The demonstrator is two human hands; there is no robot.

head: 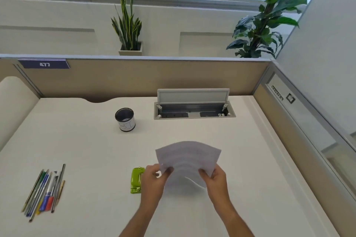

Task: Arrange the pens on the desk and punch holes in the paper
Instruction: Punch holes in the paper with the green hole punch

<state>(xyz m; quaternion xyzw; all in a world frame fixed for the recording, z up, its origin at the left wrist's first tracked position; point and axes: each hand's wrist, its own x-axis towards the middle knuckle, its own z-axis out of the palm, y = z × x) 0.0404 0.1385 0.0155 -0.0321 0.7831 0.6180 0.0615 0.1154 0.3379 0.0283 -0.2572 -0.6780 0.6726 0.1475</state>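
Both hands, left hand (154,176) and right hand (215,176), pinch the paper (187,159) at lower centre. Pens (45,191) lie on the table (240,159), lower left

Two potted plants (127,25) behind partition (134,77); cable box (194,109) seemingly open.

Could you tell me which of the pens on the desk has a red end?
The marker in the bundle's near right part: its near end is a red cap, beside a blue-capped one.

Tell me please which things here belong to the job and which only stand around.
Job: paper, held by left hand and right hand; green hole punch; pens; pen cup.
Not job: open cable box; two plants; sign 477.
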